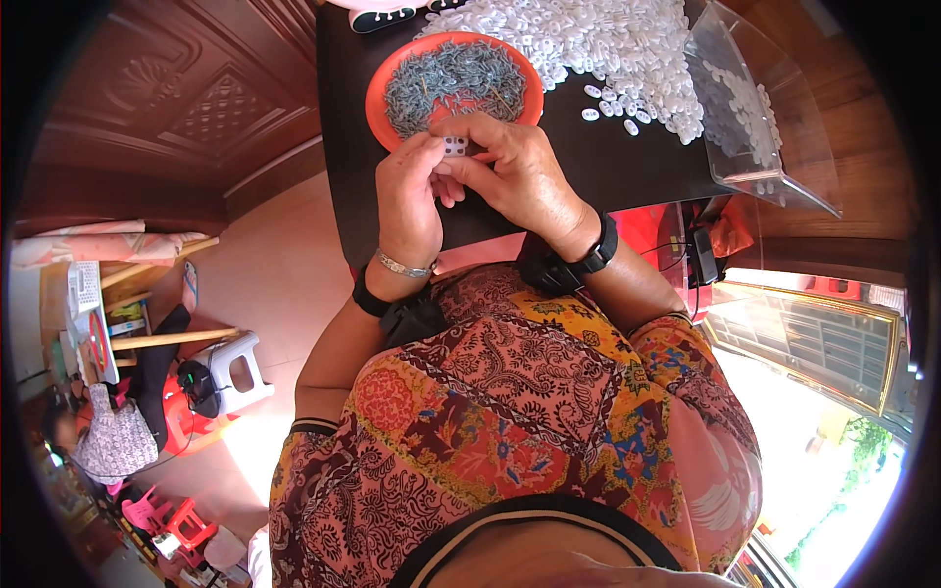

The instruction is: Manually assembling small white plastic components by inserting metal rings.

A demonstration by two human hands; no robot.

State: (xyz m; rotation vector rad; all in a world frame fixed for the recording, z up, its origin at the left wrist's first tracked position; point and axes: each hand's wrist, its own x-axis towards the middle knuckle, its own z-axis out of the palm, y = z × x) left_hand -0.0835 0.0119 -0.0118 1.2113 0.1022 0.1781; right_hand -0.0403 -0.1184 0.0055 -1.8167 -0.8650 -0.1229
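Both hands meet over the near edge of the dark table (pixel 608 167), just below the orange plate (pixel 380 98). My left hand (pixel 407 201) and right hand (pixel 520 171) together pinch one small white plastic piece (pixel 455 146) between the fingertips; it shows a few dark holes on its face, and it sits right at the plate's near rim. Neither hand is slack: both are curled in a fine grip on that piece. The plate holds a heap of thin grey metal bits (pixel 456 83), too small to tell their exact shape. Beyond it, a large spread of white plastic pieces (pixel 608 49) covers the far table, with a few strays lying apart on the dark surface. A clear plastic bin (pixel 760 108) stands tilted at the right, more white pieces inside. Judgement: the step in hand is fitting grey bits into the held piece. The next move looks to call for steady fingertip alignment with the holes, keeping the piece from twisting, and one hand free to pick from the plate.
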